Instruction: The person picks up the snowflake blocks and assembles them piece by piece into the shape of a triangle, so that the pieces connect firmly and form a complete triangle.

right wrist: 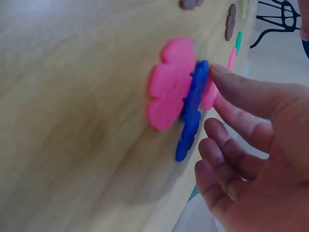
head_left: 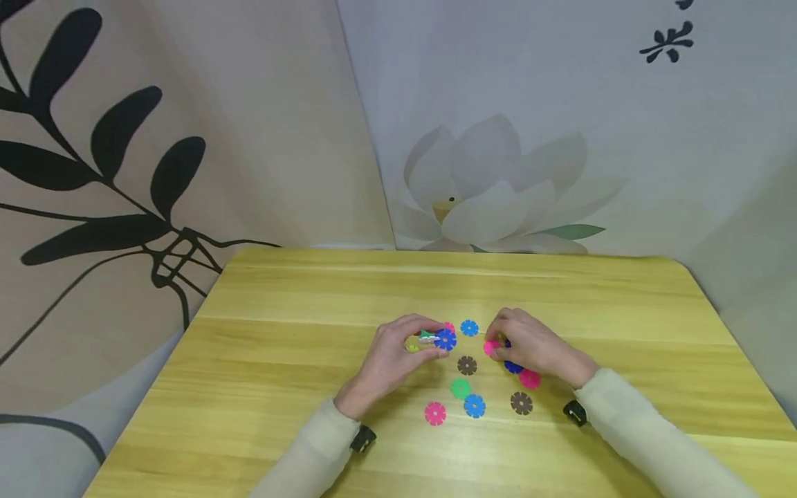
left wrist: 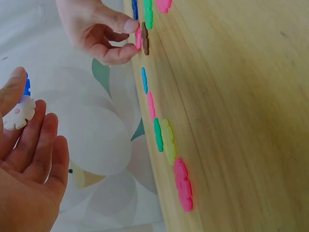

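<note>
My left hand [head_left: 389, 354] pinches a blue notched plastic disc [head_left: 445, 339] joined to a white disc [left wrist: 20, 115], held above the table. Between thumb and fingertips of my right hand [head_left: 537, 344] is a pink disc [head_left: 490, 347], at the tabletop. Close by the right fingers lie a dark blue disc [right wrist: 193, 113] and another pink disc [right wrist: 171, 84]. A light blue disc [head_left: 470, 328] lies between the hands towards the back. Below it sits a brown disc [head_left: 467, 365]. Behind the left hand, green, yellow and pink discs are partly hidden.
Nearer the front of the wooden table [head_left: 268, 387] lie a green disc [head_left: 461, 389], a light blue disc [head_left: 474, 406], a pink disc [head_left: 435, 413] and a brown disc [head_left: 521, 403]. A patterned curtain [head_left: 280, 124] hangs behind the back edge.
</note>
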### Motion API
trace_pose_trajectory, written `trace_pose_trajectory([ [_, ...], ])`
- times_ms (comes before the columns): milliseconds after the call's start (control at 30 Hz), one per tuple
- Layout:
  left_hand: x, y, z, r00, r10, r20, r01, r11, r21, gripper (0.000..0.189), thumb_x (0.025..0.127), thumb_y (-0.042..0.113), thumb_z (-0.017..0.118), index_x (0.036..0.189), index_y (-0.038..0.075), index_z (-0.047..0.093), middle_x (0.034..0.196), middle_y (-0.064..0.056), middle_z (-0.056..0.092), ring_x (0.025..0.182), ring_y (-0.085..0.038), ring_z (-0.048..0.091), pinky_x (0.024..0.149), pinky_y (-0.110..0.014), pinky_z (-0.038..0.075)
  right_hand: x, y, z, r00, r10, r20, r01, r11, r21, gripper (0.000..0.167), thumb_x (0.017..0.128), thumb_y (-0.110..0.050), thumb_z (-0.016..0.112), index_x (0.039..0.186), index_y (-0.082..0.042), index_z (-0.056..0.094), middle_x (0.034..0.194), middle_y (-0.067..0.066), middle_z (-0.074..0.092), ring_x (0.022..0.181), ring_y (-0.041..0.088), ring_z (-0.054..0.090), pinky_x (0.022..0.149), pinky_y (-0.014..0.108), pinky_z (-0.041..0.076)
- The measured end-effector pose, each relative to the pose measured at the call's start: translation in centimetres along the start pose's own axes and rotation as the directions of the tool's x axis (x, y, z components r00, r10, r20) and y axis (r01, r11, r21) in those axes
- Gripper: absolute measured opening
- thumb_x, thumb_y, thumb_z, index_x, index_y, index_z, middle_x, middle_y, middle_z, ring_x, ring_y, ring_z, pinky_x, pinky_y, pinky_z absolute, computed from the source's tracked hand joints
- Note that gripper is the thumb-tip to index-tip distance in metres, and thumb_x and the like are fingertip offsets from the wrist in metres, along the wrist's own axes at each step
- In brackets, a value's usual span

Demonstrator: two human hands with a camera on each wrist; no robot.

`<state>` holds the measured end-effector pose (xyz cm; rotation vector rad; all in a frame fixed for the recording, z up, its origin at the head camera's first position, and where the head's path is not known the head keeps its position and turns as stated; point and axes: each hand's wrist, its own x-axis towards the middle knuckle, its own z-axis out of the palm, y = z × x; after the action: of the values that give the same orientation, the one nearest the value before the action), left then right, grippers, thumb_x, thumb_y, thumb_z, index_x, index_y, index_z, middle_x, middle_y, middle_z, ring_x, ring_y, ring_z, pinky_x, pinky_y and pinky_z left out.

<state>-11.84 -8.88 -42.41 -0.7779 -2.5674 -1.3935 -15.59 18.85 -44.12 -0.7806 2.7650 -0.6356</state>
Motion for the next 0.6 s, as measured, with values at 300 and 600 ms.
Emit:
trace_pose_trajectory([
  [300,-0.2,-0.2,0.2,1.000,-0.015,-0.012,0.014,1.000,-0.027,0.035,0.084,0.021,0.088,0.114,0.010,0.075,0.113,0.000,0.075,0.107,-0.019,0.070,0.097,-0.043,0.056,-0.6,-0.7,-0.3,0.999,0.036,-0.040,-0.026,0.970,0.240,0.015,0.096,-0.010,0.075,0.093,-0.015,0.061,0.085,-0.006,0.068,0.073,0.010,0.062,0.065,0.027,0.052],
  [600,-0.1,0.1,0.4,0.998,-0.060,0.002,0.060,0.996,-0.064,0.030,0.085,0.020,0.085,0.112,0.013,0.074,0.111,0.006,0.074,0.101,-0.010,0.067,0.089,-0.039,0.057,-2.1,-3.4,-1.4,0.989,0.123,-0.082,-0.054,0.815,0.577,0.011,0.100,-0.006,0.068,0.108,-0.008,0.062,0.101,0.012,0.074,0.089,0.031,0.076,0.070,0.044,0.061],
])
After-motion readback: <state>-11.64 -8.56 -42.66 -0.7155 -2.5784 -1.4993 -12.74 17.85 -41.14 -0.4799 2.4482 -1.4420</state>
